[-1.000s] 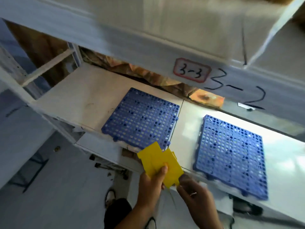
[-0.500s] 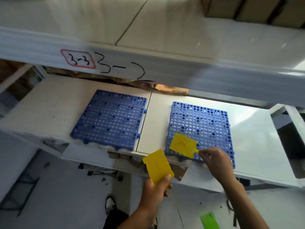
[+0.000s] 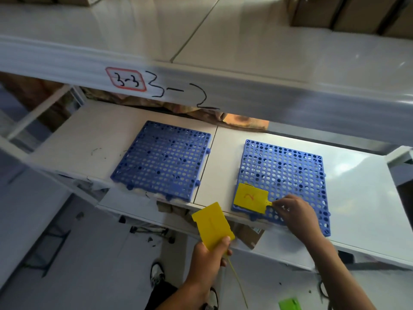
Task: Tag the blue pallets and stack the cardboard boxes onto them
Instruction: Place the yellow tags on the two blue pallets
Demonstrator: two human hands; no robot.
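So: left blue pallet (image 3: 162,161) at frame centre-left is untagged. Left hand (image 3: 209,257), bottom centre, pinches a spare yellow tag (image 3: 212,224) below the shelf edge (image 3: 212,208); that pallet lies up-left of it. Right pallet (image 3: 285,175) carries a tag marked "2" (image 3: 250,198), long axis left-right. Right hand (image 3: 295,212) pinches its stem; fingertips hidden. Cardboard boxes (image 3: 348,12) cropped at upper right.

Bright daylight glares off the right shelf (image 3: 362,193), edges blurred

A white shelf beam (image 3: 245,86) across the upper frame reads "3-3" and "3-2"; a green scrap (image 3: 289,304) lies on the floor at lower right.
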